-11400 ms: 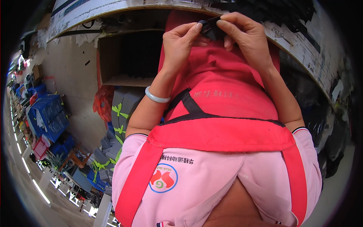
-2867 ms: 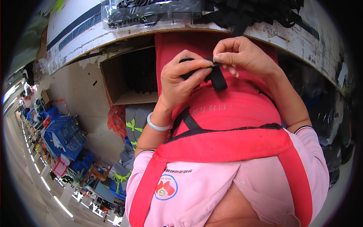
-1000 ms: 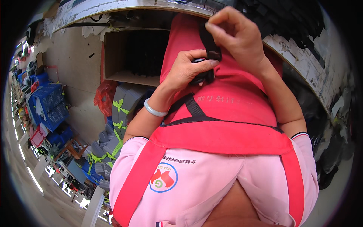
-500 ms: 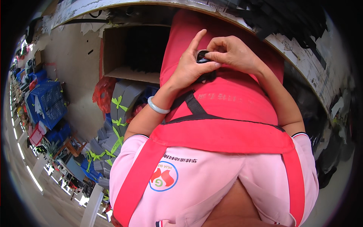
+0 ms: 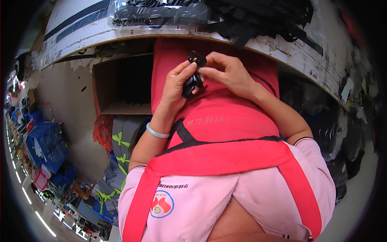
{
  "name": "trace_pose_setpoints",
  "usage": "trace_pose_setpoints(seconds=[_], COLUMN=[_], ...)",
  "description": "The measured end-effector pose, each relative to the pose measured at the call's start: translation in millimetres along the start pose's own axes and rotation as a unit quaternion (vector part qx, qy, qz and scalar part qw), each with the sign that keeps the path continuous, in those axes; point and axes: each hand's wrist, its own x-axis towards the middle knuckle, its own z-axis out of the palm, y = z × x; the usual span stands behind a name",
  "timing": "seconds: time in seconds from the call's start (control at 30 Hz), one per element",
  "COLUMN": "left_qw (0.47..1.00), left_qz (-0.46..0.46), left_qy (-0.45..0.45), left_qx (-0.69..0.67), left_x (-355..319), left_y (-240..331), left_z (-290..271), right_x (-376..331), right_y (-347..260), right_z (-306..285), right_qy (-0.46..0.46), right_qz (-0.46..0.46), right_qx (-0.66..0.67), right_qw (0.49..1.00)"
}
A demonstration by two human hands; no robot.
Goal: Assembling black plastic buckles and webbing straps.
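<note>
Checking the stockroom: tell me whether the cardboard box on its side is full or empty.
Cannot tell. The cardboard box lies on its side with the opening facing the camera; its lower inside wall looks bare, but the back is in dark shadow.

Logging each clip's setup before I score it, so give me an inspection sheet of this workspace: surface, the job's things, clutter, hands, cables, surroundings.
Surface: curved white table edge, worn and scuffed.
Job's things: black plastic buckle with black strap, held above a red fabric piece draped from the table to the lap.
Clutter: clear bag of black parts and loose black straps on the table.
Hands: left hand and right hand both pinch the buckle; pale bangle on the left wrist.
Cables: nothing seen.
Surroundings: open cardboard box under the table, blue crates on the floor to the left.
</note>
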Motion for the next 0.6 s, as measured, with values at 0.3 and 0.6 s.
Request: trace_pose_setpoints(seconds=[0.3,0.6], left_qw=[0.973,0.970], left_qz=[-0.115,-0.132], left_qy=[-0.044,-0.090], left_qx=[-0.194,-0.182], left_x=[8,13], left_y=[2,-4], left_z=[-16,-25], right_x=[-2,7], right_y=[7,-35], right_z=[-91,-86], right_qy=[0.264,0.131], right_qz=[-0.267,-0.231], right_qx=[-0.545,-0.569], right_qw=[0.750,0.778])
